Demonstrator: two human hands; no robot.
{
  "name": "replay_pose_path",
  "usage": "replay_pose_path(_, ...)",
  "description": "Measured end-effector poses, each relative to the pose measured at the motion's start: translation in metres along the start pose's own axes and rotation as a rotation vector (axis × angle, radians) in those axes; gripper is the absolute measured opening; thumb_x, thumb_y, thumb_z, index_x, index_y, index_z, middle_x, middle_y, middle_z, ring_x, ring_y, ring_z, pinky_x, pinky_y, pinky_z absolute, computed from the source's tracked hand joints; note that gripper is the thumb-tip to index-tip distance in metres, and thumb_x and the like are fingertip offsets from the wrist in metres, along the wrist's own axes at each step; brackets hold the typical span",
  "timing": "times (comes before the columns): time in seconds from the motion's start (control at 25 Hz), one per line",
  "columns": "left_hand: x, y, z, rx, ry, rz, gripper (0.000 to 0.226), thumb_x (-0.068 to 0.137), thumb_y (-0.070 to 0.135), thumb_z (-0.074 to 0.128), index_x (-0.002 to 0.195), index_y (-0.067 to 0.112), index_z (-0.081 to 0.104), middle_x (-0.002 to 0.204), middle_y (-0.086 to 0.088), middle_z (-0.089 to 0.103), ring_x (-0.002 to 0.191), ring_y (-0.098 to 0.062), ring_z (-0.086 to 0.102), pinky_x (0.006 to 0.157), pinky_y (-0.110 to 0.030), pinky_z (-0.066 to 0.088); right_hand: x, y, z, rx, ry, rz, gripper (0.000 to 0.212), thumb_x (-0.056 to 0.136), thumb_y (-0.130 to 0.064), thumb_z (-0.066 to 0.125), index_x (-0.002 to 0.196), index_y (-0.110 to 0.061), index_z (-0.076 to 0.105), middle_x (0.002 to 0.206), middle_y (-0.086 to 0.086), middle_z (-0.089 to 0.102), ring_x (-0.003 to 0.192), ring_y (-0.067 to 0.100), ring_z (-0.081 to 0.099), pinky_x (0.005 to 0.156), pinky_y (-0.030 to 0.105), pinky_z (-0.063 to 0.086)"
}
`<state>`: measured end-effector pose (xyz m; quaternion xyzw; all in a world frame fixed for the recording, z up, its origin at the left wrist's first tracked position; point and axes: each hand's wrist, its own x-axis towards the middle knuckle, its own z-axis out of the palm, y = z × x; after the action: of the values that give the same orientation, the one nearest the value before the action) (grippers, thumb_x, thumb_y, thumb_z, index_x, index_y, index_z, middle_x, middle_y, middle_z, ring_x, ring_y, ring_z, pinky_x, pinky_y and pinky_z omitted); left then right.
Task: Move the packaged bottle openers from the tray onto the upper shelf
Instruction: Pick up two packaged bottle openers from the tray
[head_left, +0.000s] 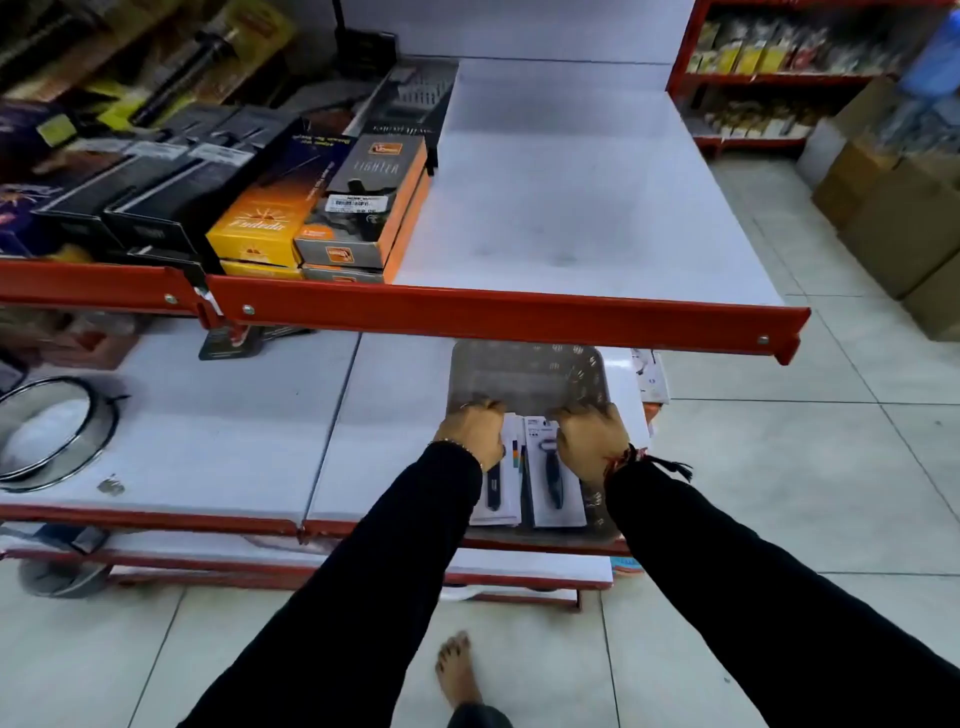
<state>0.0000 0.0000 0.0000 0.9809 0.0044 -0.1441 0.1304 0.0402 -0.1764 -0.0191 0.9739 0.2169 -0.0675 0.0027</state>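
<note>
From your head camera, both your hands are down in the clear plastic tray (524, 374), which sits on the lower white shelf (218, 447) just under the red front rail (509, 312) of the upper shelf (571, 197). Your left hand (474, 431) is curled shut over the top edge of the left packaged bottle opener (498, 488), and your right hand (592, 441) is curled shut over the top of the right packaged bottle opener (553, 483). The fingertips are hidden behind the knuckles, so you cannot see exactly how many cards each hand pinches. Both packages lie flat at the near end of the tray, side by side and touching, their dark handles pointing toward you. The far half of the tray shows only its bare bottom. On the upper shelf, the right part is bare white board, while the left part carries stacked boxes, among them an orange lighter box (363, 208) and a yellow box (265, 218). To the far left on the lower shelf a round steel sieve (52, 431) lies well apart from the tray. Your bare foot (457, 670) stands on the tiled floor below
</note>
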Motion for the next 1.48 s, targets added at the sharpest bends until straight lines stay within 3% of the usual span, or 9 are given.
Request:
replay_pose_path(0.12,0.027,-0.005,0.007,0.193,-0.051,0.016,0.063,0.088,0.016,0.06,0.148,0.014,0.041,0.154,-0.009,0.044,0.14,-0.027,0.044,0.123,-0.041,0.02,0.023,0.0,0.008,-0.061,-0.087,-0.031,0.049,0.088,-0.023,0.051,0.136,-0.021,0.054,0.145,0.005,0.052,0.137,0.028,0.045,0.119,0.043,0.019)
replay_pose_path(0.24,0.042,-0.008,0.008,0.337,-0.15,0.023,0.065,0.091,0.032,0.057,0.151,0.017,0.038,0.158,-0.007,0.037,0.148,-0.022,0.034,0.125,-0.046,-0.008,0.036,0.003,0.012,-0.088,-0.172,-0.042,0.044,0.088,-0.023,0.049,0.131,-0.021,0.059,0.14,0.003,0.054,0.135,0.026,0.046,0.119,0.044,0.017)
replay_pose_path(0.4,0.042,-0.009,0.011,0.38,-0.156,-0.012,0.05,0.092,0.036,0.056,0.139,0.019,0.054,0.145,-0.003,0.054,0.141,-0.022,0.043,0.123,-0.046,-0.013,0.036,0.003,0.014,-0.134,-0.101,-0.035,0.033,0.085,-0.021,0.049,0.108,-0.021,0.072,0.126,-0.001,0.063,0.125,0.023,0.053,0.113,0.04,0.02)
replay_pose_path(0.6,0.037,-0.002,0.003,0.337,-0.062,0.016,0.055,0.09,0.032,0.057,0.143,0.021,0.047,0.15,-0.004,0.049,0.143,-0.018,0.04,0.119,-0.046,-0.02,0.039,0.005,0.01,-0.065,-0.045,-0.01,0.034,0.088,-0.028,0.046,0.109,-0.025,0.073,0.123,-0.002,0.067,0.121,0.023,0.057,0.111,0.036,0.02)
replay_pose_path(0.76,0.033,-0.003,-0.007,0.325,-0.006,0.028,0.045,0.094,0.026,0.054,0.139,0.019,0.053,0.156,-0.006,0.039,0.148,-0.02,0.032,0.123,-0.044,-0.012,0.033,0.011,-0.009,-0.019,-0.009,0.018,0.027,0.086,-0.028,0.043,0.096,-0.021,0.067,0.088,0.0,0.07,0.092,0.026,0.066,0.098,0.037,0.024)
replay_pose_path(0.84,0.027,-0.002,-0.016,0.212,0.027,0.018,0.037,0.096,0.02,0.051,0.132,0.017,0.058,0.153,-0.007,0.04,0.137,-0.027,0.046,0.124,-0.042,0.017,0.027,0.015,-0.022,0.025,-0.012,0.031,0.024,0.085,-0.028,0.044,0.098,-0.022,0.063,0.079,-0.001,0.064,0.084,0.026,0.065,0.098,0.04,0.027)
replay_pose_path(0.96,0.013,0.001,-0.03,0.071,0.064,0.04,0.03,0.094,0.018,0.05,0.122,0.014,0.061,0.14,-0.007,0.051,0.111,-0.032,0.063,0.095,-0.036,0.052,0.014,0.019,-0.037,0.107,-0.022,0.012,0.02,0.084,-0.025,0.043,0.091,-0.021,0.062,0.075,-0.001,0.056,0.079,0.026,0.061,0.088,0.039,0.031)
replay_pose_path(1.16,-0.029,0.016,-0.047,0.13,0.131,0.05,0.028,0.095,0.014,0.046,0.117,0.01,0.062,0.114,-0.016,0.07,0.101,-0.035,0.067,0.087,-0.037,0.052,-0.023,0.016,-0.058,0.208,-0.043,-0.068,0.033,0.094,-0.015,0.04,0.118,-0.005,0.061,0.095,0.018,0.068,0.086,0.036,0.066,0.072,0.033,0.045)
replay_pose_path(1.48,-0.109,0.032,-0.104,0.124,0.373,0.064,0.034,0.096,0.014,0.044,0.127,0.015,0.057,0.128,-0.008,0.064,0.114,-0.03,0.061,0.093,-0.039,0.048,-0.086,0.0,-0.133,0.233,0.178,-0.151,0.042,0.091,-0.004,0.04,0.132,-0.008,0.047,0.13,0.016,0.055,0.114,0.037,0.058,0.078,0.039,0.046)
